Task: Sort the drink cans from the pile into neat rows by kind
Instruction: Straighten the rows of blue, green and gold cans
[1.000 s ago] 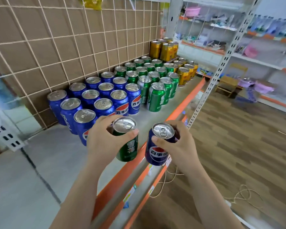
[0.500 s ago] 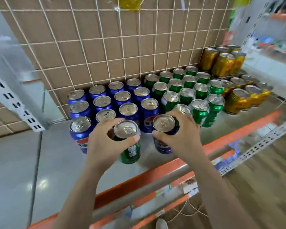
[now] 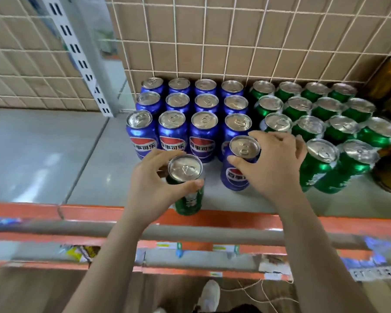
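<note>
L hand (image 3: pixel 154 184) wraps thumb and fingers round the top of a green aluminium drink can (image 3: pixel 189 199), upright, at the shelf's orange front edge (image 3: pixel 88 212). Can't tell if its base rests on the shelf or hangs just above.

R hand (image 3: pixel 273 168) curls over a blue aluminium cola can (image 3: pixel 235 177) from the right, thumb on the near side, fingers behind. That can stands upright just in front of the right-most column of the block of blue cans (image 3: pixel 174 132), prob. starting a new front row there. This keeps like with like.

The green one looks parked on the wrong side for now. Its group, the block of green cans (image 3: pixel 314 123), sits to the right of the blue, w/ two greens already forward, so a slot beside them seems the likely target.

Taller gold cans (image 3: pixel 388 168) stand at the far right. All groups back onto the white wire mesh (image 3: pixel 212 41) at the rear edge of the grey metal shelf (image 3: pixel 54 154).

Vs. half a sec ago, the two held cans are further apart. The blue one has dropped lower and tucked against its block, and the view now faces the shelf squarely.
</note>
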Demonstrator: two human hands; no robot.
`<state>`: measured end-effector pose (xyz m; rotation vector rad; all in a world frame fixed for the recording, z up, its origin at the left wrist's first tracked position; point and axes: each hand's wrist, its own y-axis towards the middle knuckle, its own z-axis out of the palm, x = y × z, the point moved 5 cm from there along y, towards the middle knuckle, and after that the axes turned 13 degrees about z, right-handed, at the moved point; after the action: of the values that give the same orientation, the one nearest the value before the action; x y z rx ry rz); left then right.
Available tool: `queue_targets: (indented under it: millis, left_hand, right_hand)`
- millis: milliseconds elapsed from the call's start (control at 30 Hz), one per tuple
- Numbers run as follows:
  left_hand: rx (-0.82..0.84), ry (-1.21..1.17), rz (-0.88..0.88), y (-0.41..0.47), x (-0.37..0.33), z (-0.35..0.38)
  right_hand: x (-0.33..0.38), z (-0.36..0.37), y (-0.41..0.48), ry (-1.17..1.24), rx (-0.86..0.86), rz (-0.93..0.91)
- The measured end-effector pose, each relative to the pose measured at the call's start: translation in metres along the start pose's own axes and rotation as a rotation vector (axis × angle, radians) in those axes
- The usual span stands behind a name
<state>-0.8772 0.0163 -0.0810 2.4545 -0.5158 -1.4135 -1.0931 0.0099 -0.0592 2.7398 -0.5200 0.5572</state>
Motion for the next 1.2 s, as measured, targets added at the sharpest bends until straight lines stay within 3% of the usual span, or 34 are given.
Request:
queue_targets:
  millis: [167, 333, 500, 667, 867, 1200]
  left_hand:
    - [-0.034, -0.014, 0.009, -0.015, -0.012, -0.006]
    - [-0.07, -0.114, -0.014, -0.038, -0.025, -0.012]
    - [-0.094, -0.211, -0.047, -0.064, -0.038, -0.008]
    - [-0.073, -0.275, -0.04, -0.083, -0.056, 0.012]
    - [0.031, -0.312, 0.065, -0.084, -0.105, 0.047]
    - [0.189, -0.22, 0.174, -0.031, -0.174, 0.167]
  right_hand:
    - [-0.001, 0.002, -0.005, -0.067, -0.007, -0.069]
    - [0.015, -0.015, -0.038, 0.304, -0.039, -0.273]
    - [0.023, -0.008, -0.102, 0.436, 0.481, -0.329]
    - [-0.002, -0.018, -0.129, 0.5, 0.615, -0.252]
    - [-0.041, -0.043, -0.129, 0.573, 0.628, -0.171]
    - [-0.153, -0.097, -0.057, 0.594, 0.471, -0.113]
